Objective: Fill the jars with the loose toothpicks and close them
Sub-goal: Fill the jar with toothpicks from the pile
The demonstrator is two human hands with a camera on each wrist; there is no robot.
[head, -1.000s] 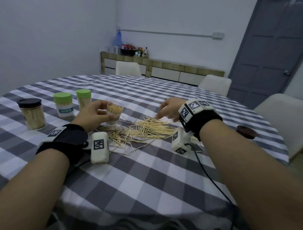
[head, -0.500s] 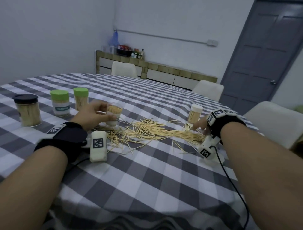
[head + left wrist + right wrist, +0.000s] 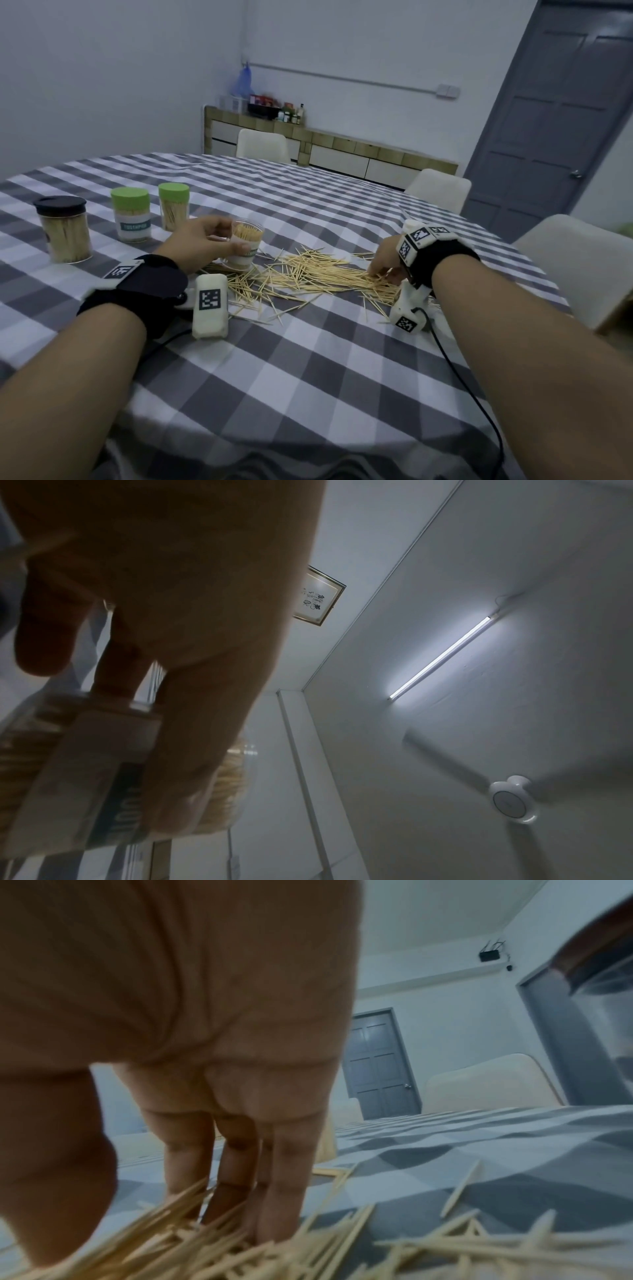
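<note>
An open clear jar (image 3: 244,255), partly filled with toothpicks, stands at the left end of the pile. My left hand (image 3: 236,236) grips it, thumb across its label and fingers round the far side; the left wrist view shows the same jar (image 3: 85,777) under my thumb. Loose toothpicks (image 3: 308,274) lie spread over the checked tablecloth (image 3: 308,377). My right hand (image 3: 382,272) is at the pile's right end, its fingers (image 3: 287,1177) pointing straight down into the toothpicks (image 3: 240,1245), thumb apart at the side.
Three closed jars of toothpicks stand at the left: one with a black lid (image 3: 63,229) and two with green lids (image 3: 132,214) (image 3: 174,205). A clear jar with a brown lid (image 3: 609,969) is close on my right. Chairs ring the table's far side.
My right hand went from the pile out to a jar at the far right, then came back onto the pile's right end. My left hand kept hold of the open jar.
</note>
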